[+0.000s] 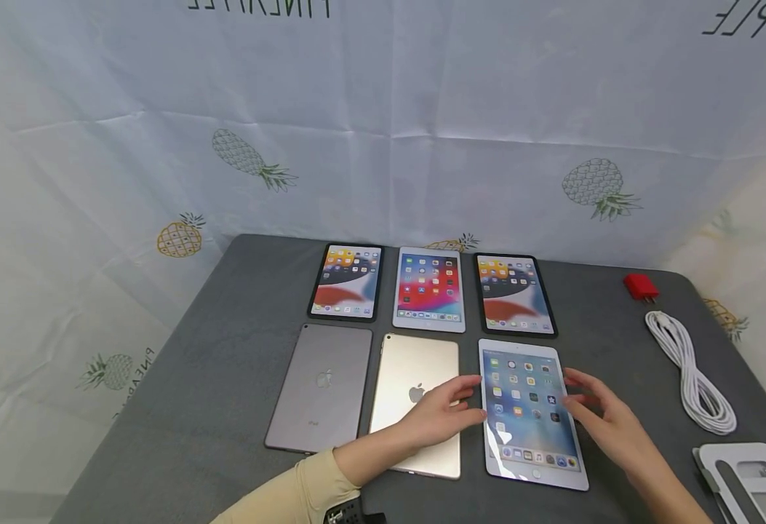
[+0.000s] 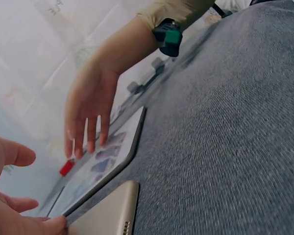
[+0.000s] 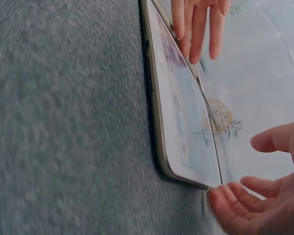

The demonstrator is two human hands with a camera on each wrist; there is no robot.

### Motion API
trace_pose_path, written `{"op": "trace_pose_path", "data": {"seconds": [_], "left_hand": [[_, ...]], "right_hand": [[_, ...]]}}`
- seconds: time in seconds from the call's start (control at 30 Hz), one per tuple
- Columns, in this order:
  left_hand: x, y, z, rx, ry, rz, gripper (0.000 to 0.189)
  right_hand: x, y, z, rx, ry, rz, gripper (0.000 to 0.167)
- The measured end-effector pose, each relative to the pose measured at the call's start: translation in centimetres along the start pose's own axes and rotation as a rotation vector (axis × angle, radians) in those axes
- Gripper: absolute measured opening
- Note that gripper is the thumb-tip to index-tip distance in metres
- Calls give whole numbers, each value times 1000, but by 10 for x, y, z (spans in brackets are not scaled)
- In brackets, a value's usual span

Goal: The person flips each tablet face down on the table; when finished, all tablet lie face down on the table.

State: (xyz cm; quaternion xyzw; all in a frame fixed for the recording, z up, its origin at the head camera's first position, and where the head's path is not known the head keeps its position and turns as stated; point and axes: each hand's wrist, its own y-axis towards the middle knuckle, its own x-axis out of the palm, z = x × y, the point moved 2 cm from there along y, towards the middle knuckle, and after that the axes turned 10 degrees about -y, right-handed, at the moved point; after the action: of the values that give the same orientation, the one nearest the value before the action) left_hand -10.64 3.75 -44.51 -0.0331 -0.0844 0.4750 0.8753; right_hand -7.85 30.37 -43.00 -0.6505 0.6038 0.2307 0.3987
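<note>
A white tablet (image 1: 528,407) lies screen up on the table in the front row, its icons lit. At its left edge is my left hand (image 1: 444,411), fingers fairly straight, the wrist above a gold tablet (image 1: 422,356) that lies back side up. My right hand (image 1: 608,418) stands at the opposite edge, thumb over the rim and fingers spread loosely. In the right wrist view, the fingertips of the right hand (image 3: 264,200) are right at the tablet's corner. The left wrist view has the left hand (image 2: 12,205) above the gold tablet (image 2: 108,210).
Left of the gold tablet lies a gray tablet (image 1: 320,386), back up. Behind stand in a row a black-framed tablet (image 1: 346,282), a white-framed one (image 1: 429,290) and another black-framed one (image 1: 516,295). At right are a red plug (image 1: 641,286), a coiled white cable (image 1: 690,371) and a white stand (image 1: 749,480).
</note>
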Motion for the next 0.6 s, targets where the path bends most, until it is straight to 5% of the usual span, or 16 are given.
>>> {"op": "trace_pose_path", "data": {"seconds": [0.6], "left_hand": [[8, 14, -3, -62, -27, 0, 64]], "right_hand": [[-6, 6, 10, 74, 267, -184, 72]]}}
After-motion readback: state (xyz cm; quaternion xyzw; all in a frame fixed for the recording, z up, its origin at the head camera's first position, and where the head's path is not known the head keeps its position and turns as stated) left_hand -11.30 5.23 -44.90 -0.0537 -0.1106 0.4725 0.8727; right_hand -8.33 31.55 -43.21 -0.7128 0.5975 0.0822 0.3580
